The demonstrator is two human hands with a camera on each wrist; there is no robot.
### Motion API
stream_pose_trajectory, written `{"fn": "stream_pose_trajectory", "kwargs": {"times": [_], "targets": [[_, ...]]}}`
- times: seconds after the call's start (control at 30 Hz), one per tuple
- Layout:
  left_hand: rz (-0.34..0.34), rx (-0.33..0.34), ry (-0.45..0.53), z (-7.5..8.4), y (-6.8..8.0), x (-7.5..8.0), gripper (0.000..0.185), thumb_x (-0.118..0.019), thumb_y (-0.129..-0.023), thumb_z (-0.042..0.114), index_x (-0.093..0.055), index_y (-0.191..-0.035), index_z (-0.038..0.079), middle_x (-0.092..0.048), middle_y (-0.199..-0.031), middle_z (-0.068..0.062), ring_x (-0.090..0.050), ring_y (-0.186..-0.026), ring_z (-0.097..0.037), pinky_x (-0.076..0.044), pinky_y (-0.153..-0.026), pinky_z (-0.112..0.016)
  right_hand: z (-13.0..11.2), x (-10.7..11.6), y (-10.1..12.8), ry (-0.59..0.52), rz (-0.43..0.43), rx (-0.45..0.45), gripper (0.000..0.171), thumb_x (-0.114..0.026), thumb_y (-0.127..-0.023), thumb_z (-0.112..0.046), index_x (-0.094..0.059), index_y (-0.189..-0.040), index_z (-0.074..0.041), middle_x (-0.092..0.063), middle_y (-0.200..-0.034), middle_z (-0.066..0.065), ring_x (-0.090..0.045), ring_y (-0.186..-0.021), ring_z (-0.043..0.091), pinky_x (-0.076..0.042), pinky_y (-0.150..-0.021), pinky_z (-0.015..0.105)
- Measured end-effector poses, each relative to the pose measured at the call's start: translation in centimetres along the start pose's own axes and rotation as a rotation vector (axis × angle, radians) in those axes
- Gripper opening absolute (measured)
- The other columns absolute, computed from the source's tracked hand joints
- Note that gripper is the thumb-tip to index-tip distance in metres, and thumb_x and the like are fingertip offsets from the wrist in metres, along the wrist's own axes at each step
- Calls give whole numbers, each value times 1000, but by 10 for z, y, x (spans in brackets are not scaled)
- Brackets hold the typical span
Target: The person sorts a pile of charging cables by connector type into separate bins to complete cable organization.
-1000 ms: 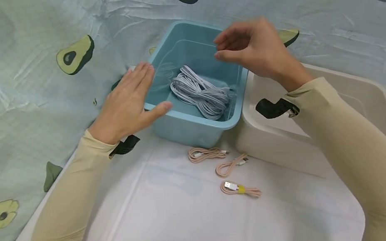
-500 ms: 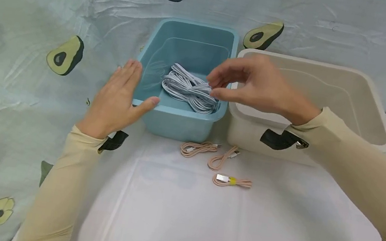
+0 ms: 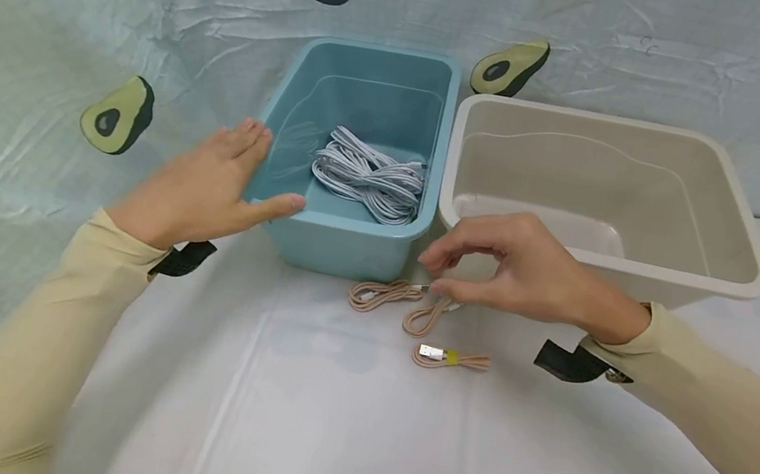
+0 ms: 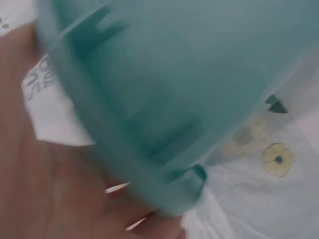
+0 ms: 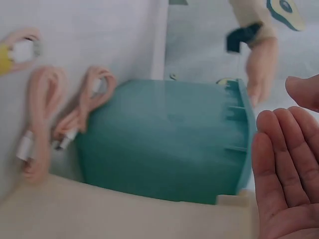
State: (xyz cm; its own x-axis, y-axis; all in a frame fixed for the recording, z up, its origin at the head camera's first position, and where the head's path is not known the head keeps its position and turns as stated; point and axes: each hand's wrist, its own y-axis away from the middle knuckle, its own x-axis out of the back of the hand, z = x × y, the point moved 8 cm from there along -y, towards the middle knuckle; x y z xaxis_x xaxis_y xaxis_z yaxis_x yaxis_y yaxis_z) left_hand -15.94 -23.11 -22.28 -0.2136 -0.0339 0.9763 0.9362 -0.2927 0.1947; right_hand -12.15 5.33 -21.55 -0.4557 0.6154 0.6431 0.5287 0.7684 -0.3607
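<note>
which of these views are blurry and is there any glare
Head view: mostly sharp, even soft light, faint shine inside the blue bin, edges bowed by the wide lens. Left wrist view: heavily smeared, the blue bin and left hand out of focus. Right wrist view: soft; pink cables blurred, right hand clearer.

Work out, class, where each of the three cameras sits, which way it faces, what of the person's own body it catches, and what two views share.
Head: worn on the head, looking forward and down at the blue bin, beige bin and pink cables; shows both sleeved arms, left hand, right hand.
Left wrist: close, blurred, facing the blue bin's outer wall; palm at left.
Right wrist: faces the blue bin and pink cables; own fingers, left hand beyond.
Shared: all three see the blue bin.
</note>
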Motion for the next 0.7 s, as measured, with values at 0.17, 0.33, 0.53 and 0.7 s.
{"fn": "stream_pose_trajectory", "kwargs": {"times": [0.17,0.33,0.53,0.7], "targets": [[-20,-17,-57,6,-8,22,115,-43,-94,81,-8,-165,-2,-4,-173,-26,-7,-161,-49,-14,-130,-66,11,-6,21,43,-7,-30,29,-86,-81,-5,-80,-104,-23,-78,-100,-14,-71,-91,-1,-61,-83,17],[123,-107,-111,19,-20,53,101,-53,-99,67,-19,-164,-3,-16,-171,-28,-16,-159,-50,-15,-131,-63,24,-11,41,79,16,-70,31,-88,-80,-9,-79,-105,-25,-77,-100,-15,-72,-91,1,-60,-83,17],[283,-256,-104,44,-40,77,91,-61,-101,50,-18,-165,2,-18,-173,-20,-18,-162,-40,-21,-132,-58,39,-19,61,85,61,-76,34,-90,-77,-9,-79,-105,-25,-77,-99,-15,-73,-92,2,-61,-84,18],[356,-361,-82,62,-58,89,85,-63,-101,44,-20,-166,8,-21,-174,-14,-17,-164,-33,-21,-134,-53,52,-26,73,52,89,-88,35,-90,-76,-6,-79,-104,-24,-77,-96,-13,-73,-88,5,-62,-81,22]]}}
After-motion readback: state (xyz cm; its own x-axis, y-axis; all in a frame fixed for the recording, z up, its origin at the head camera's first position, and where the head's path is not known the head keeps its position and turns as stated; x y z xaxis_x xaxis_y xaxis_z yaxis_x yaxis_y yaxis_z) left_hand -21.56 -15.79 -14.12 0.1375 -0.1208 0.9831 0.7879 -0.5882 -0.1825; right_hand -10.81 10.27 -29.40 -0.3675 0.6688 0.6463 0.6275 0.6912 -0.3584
